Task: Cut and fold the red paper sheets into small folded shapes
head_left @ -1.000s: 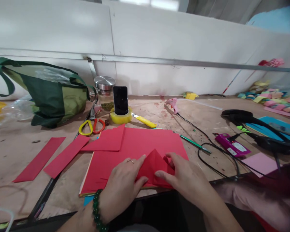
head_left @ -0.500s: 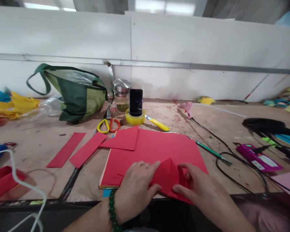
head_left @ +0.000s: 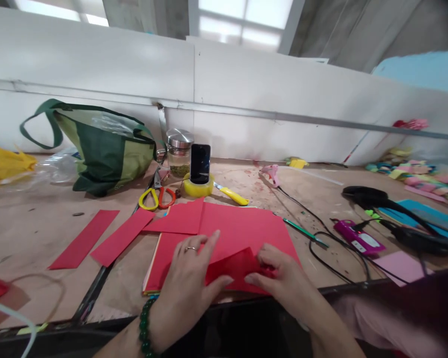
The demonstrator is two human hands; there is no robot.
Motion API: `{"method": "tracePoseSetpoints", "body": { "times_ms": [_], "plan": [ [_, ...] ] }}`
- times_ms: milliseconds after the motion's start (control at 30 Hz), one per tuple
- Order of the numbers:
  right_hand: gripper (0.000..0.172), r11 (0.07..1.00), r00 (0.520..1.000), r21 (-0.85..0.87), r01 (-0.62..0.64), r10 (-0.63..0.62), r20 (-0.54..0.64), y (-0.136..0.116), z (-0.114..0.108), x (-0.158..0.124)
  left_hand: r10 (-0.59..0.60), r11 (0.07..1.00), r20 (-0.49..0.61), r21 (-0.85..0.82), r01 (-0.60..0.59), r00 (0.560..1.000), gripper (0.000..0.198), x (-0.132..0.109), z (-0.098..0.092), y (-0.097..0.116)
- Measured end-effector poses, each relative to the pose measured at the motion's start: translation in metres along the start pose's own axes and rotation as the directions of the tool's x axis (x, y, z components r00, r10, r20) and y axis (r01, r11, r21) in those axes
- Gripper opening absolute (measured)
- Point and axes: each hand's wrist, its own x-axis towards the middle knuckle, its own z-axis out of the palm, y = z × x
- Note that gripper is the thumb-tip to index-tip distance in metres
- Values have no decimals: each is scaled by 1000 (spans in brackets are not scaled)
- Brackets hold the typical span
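My left hand (head_left: 188, 278), with a ring and a green bead bracelet, lies with fingers spread on a folded piece of red paper (head_left: 233, 266), pressing it down. My right hand (head_left: 281, 276) pinches the right part of that same fold, fingers curled onto it. The fold rests on a stack of red paper sheets (head_left: 246, 226) near the table's front edge. A smaller red sheet (head_left: 181, 219) overlaps the stack's top left corner.
Two red paper strips (head_left: 84, 238) lie to the left. Behind the stack are scissors (head_left: 157, 196), a phone in a yellow tape roll (head_left: 199, 174), a jar (head_left: 178, 151), a yellow knife (head_left: 233, 195) and a green bag (head_left: 104, 146). Cables (head_left: 332, 248), a purple device (head_left: 358, 237) and a pink glue gun (head_left: 271, 171) are at right.
The upright triangular flap of the red paper has been folded down flatter. My left hand's fingers have moved up over it, and my right hand has closed in on the fold. The camera has shifted.
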Motion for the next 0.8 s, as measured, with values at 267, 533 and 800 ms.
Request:
{"method": "tracePoseSetpoints", "body": {
  "times_ms": [267, 533, 800],
  "plan": [
    [5, 997, 997, -17, 74, -74, 13, -40, 9, -2, 47, 870, 245, -487, 81, 968, 26, 11, -20, -3],
    [28, 1000, 1000, 15, 23, -23, -6, -35, 12, 5, -39, 763, 253, -617, 193, 967, 26, 21, -23, 0],
    [33, 999, 1000, 34, 12, -13, 28, -30, 12, 5, -54, 722, 235, -662, 201, 970, 29, 26, -20, 4]
  ]
}}
